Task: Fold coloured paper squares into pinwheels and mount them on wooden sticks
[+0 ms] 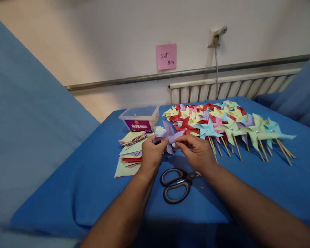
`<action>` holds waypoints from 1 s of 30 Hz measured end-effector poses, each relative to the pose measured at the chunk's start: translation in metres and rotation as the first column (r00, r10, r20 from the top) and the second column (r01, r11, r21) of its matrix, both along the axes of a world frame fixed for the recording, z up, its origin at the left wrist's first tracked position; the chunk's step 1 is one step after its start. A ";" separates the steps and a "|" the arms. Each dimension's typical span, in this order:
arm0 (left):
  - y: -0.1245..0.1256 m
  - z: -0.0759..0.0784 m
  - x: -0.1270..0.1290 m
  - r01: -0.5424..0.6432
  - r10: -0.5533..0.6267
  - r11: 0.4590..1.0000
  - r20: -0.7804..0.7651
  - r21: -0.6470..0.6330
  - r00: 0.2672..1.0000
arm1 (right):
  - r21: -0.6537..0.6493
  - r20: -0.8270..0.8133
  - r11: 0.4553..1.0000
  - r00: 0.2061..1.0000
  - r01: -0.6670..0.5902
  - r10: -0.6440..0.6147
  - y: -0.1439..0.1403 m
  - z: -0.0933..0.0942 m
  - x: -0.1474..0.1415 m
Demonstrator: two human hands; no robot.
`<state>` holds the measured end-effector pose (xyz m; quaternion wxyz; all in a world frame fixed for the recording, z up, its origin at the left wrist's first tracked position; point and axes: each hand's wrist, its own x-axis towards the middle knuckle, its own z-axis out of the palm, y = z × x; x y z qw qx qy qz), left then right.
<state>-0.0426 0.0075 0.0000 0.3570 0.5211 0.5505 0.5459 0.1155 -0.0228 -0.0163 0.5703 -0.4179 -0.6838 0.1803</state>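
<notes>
Both hands meet over the blue table, holding a folded purple paper pinwheel (pixel 168 135). My left hand (pixel 151 151) grips its left side with the fingers curled around the paper. My right hand (pixel 196 150) pinches the pinwheel's centre from the right. Just below the hands lie black-handled scissors (pixel 177 185), shut, flat on the cloth. A stack of cut coloured paper squares (pixel 130 151) lies to the left of my left hand.
Many finished pinwheels on wooden sticks (pixel 229 125) spread across the back right of the blue-covered table (pixel 93 186). A clear plastic box (pixel 141 119) stands at the back left. Behind are a wall, a pink note (pixel 166 56) and a radiator (pixel 232 88).
</notes>
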 end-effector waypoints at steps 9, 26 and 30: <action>-0.011 0.009 0.010 0.040 -0.039 0.999 -0.073 0.018 0.997 | -0.071 0.049 0.994 0.996 0.081 -0.078 0.010 -0.005 -0.001; -0.014 0.009 0.012 0.069 -0.065 0.997 -0.105 0.037 0.992 | -0.114 0.016 0.987 0.993 0.116 -0.114 0.010 -0.005 -0.004; -0.015 0.010 0.012 0.072 -0.066 0.996 -0.100 0.049 0.993 | -0.118 -0.003 0.988 0.995 0.103 -0.104 0.009 -0.006 -0.004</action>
